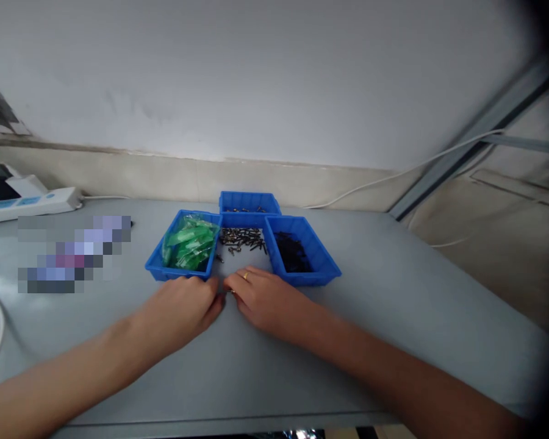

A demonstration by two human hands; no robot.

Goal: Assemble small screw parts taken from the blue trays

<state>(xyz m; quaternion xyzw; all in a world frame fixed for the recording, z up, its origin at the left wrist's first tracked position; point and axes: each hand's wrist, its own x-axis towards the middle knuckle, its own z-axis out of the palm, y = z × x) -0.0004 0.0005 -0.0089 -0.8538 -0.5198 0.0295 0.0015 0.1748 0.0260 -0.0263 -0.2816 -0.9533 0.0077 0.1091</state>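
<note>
the right hand pinches a small metallic piece; the left hand curls at its nine o'clock, any hold hidden. loose screw-like parts lie at twelve o'clock on the tabletop, between blue plastic bins.

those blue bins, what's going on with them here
A person works with both bare hands at a gray table. The left hand and right hand nearly meet in front of the blue bins, with a small metallic piece at the right hand's fingertips. The left bin holds bagged green items, the right bin dark pieces, and the back bin a few small parts. Loose small dark parts lie on the table between the bins.
</note>
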